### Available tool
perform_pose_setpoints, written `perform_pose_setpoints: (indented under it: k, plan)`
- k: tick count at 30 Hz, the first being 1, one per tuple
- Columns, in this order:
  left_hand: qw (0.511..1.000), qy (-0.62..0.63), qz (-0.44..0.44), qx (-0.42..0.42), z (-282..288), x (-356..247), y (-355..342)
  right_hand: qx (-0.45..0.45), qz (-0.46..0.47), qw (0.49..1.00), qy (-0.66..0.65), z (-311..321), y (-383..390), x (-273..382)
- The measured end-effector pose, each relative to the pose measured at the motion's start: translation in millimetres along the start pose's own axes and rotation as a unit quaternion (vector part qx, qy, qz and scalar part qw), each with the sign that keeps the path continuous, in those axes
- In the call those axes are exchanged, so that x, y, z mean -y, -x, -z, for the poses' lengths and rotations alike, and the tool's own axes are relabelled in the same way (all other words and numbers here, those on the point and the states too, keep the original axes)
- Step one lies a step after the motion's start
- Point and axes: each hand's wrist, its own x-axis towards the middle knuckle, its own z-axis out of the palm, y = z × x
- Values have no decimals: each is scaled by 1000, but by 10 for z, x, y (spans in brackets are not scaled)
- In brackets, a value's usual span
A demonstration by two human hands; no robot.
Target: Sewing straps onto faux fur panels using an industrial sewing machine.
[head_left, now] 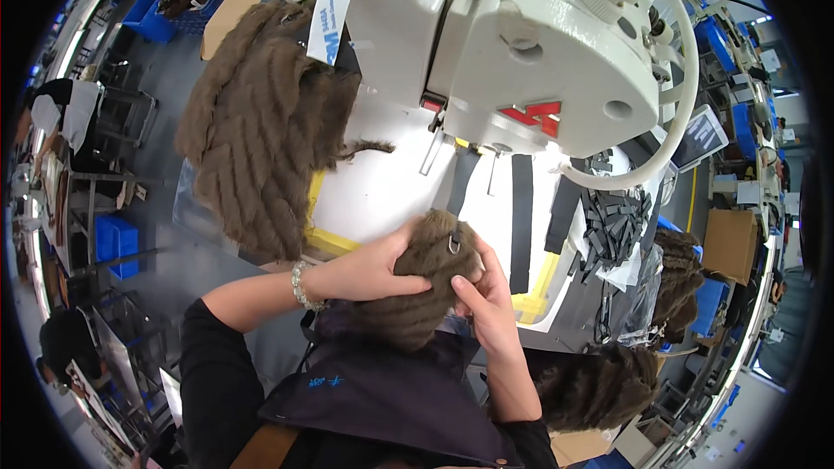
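Note:
A brown furry piece (408, 313) with a small metal ring (454, 242) at its upper end is held between my two hands, close to my dark apron (365, 391). From the left, my left hand (369, 267) grips it, thumb lying across the fur and the other fingers hidden behind. My right hand (488, 300) pinches its right edge, with the thumb in front and the fingers behind. Just beyond my hands is the white worktop (369, 208) of a white sewing machine (539, 69), whose head overhangs the lit work area.
A tall heap of brown furry pieces (261, 130) stands at the left of the worktop. On the right are a pile of short black straps (612, 221), scissors (604, 320) and a clear plastic bag (645, 304). Darker fur (599, 386) lies at the lower right, and a cardboard box (730, 245) stands beyond.

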Motion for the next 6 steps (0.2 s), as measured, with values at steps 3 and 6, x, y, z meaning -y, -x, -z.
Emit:
perform_pose_setpoints:
  k: [3, 6]
  plan:
    - [997, -67, 15, -22, -56, -100, 151, -38, 92, 995, 27, -199, 2, 41]
    - [994, -98, -42, -23, -63, -155, 211, -27, 182, 979, 88, -201, -34, -82]
